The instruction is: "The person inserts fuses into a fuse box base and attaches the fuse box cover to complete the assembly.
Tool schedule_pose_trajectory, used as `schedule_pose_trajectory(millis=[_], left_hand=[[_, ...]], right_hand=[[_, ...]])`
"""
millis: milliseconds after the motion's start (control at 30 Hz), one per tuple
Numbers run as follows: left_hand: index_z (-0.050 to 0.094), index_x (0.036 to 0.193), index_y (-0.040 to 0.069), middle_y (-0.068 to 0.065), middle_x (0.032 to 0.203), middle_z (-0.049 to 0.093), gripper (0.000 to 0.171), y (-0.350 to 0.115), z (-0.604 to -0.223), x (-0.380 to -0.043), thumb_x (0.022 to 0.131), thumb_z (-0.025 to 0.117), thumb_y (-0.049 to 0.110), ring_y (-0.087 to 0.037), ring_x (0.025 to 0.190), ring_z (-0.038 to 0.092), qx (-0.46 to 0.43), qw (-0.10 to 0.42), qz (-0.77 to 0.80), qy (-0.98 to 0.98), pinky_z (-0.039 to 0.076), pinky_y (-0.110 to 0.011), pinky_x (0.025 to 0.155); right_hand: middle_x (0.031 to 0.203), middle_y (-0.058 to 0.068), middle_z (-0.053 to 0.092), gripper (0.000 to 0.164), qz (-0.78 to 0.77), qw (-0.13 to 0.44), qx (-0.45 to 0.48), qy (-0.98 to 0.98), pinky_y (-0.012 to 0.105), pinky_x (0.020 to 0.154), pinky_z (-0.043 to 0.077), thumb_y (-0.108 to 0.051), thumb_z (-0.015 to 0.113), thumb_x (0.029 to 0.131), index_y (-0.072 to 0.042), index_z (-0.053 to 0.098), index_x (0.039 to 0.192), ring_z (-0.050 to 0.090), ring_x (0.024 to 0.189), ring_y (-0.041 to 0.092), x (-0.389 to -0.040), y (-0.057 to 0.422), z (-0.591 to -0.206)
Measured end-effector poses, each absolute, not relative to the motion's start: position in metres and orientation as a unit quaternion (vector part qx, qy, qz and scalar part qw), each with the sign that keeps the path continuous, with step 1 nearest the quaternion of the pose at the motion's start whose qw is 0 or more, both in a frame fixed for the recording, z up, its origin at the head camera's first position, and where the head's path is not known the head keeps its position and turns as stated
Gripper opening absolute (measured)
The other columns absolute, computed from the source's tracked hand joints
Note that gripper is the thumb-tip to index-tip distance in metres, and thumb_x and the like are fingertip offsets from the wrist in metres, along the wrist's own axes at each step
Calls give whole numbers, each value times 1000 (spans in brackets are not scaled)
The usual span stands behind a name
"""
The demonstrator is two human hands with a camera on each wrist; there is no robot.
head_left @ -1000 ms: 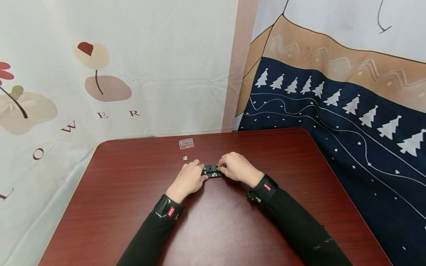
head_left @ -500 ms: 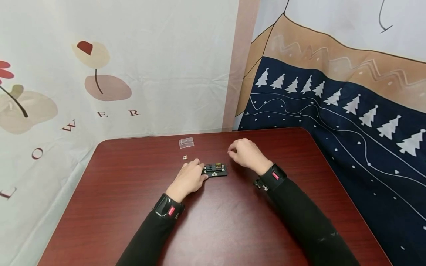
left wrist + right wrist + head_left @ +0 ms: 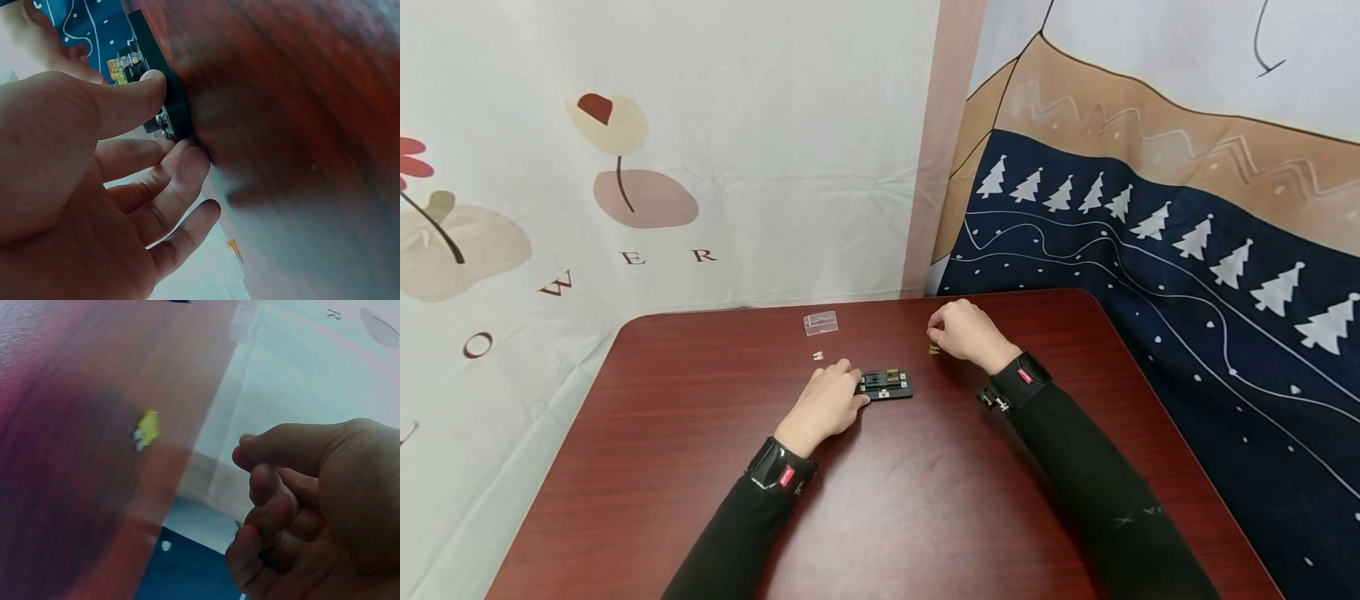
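My left hand [image 3: 823, 402] grips the left end of a black fuse block [image 3: 889, 384] lying on the table. Its thumb presses one long side and its fingers bear on the end, as the left wrist view shows. A yellow blade fuse [image 3: 892, 375] sits in the block's right part. Over the far table area, my right hand [image 3: 972, 335] is curled with thumb and index fingertips together, and nothing shows between them. Just below its fingertips lies a loose yellow blade fuse [image 3: 149, 428] with metal prongs, apart from the hand in the right wrist view.
A clear plastic cover [image 3: 821, 322] lies near the far table edge. Small pale orange pieces [image 3: 817, 356] rest between it and the left hand. Printed cloths [image 3: 805, 167] hang right behind the reddish-brown table [image 3: 880, 500].
My right hand has left the fuse block and moved away to the far right. The loose yellow fuse now shows under its fingertips. The left hand and block have stayed put.
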State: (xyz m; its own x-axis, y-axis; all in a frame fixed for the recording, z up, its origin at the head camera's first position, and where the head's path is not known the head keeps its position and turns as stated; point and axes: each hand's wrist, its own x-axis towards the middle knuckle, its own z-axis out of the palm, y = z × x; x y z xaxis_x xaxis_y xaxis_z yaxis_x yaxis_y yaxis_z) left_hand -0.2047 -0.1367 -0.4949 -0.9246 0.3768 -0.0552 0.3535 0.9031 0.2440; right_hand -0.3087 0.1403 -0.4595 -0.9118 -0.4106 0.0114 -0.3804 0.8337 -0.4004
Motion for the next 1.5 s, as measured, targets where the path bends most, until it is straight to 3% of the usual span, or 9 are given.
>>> schedule_pose_trajectory(millis=[600,967,1233,1500], left_hand=[[71,138,0,-14,121,67,46,-137,-492,-203,106,75,32,-33,112,68,195,49,121,972,52,-47,99],[71,138,-1,-14,122,67,46,-137,-491,-202,106,75,32,-33,114,68,191,51,127,972,52,-48,100],[72,137,-1,-14,121,67,45,-138,-491,-202,106,76,33,-33,113,68,190,49,130,972,52,-47,100],[71,139,0,-14,123,67,47,-136,-491,-203,106,75,33,-33,114,68,186,52,127,973,52,-48,100]], right_hand=[[130,11,81,21,-169,100,-234,952,53,110,59,-13,74,103,-10,86,120,72,130,33,-314,143,-480],[123,12,81,18,-152,91,-228,957,52,103,62,-13,75,102,-9,86,115,73,120,31,-315,142,-484],[128,11,82,20,-159,95,-223,957,54,108,59,-15,75,103,-11,87,118,72,129,32,-315,143,-487],[122,11,82,19,-161,80,-227,957,53,103,61,-15,73,103,-10,87,115,74,121,30,-315,146,-490]])
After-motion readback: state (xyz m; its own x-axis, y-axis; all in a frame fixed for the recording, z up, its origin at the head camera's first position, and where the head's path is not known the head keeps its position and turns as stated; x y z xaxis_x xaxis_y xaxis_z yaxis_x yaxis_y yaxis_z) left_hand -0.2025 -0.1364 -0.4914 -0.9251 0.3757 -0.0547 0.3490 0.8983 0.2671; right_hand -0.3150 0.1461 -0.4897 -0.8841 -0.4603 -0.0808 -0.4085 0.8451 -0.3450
